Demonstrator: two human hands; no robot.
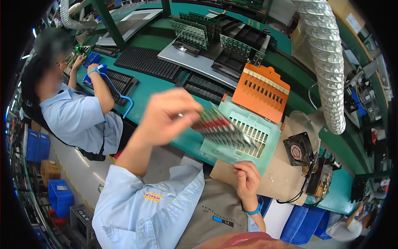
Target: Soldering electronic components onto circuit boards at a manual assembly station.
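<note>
My left hand (166, 118) is raised, its fingers closed on the edge of a circuit board panel (224, 129). The panel is tilted and smeared by motion, with a row of dark and silvery parts along it. Below and behind it lies a light green fixture (267, 155) with a slotted middle, partly covered by the panel. Its orange lid (261, 92), with a row of small dark slots, stands swung back at the far side. At the fixture's near edge is my right hand (248, 180), fingers curled in and nothing visible in them; a blue band circles that wrist.
Black slotted racks (151, 64) line the green bench. Upright circuit boards (188, 33) stand in holders behind. To the right are a small black fan (299, 150) with cables and a hanging silver duct (323, 62). A co-worker (81, 112) works at the left with blue trays.
</note>
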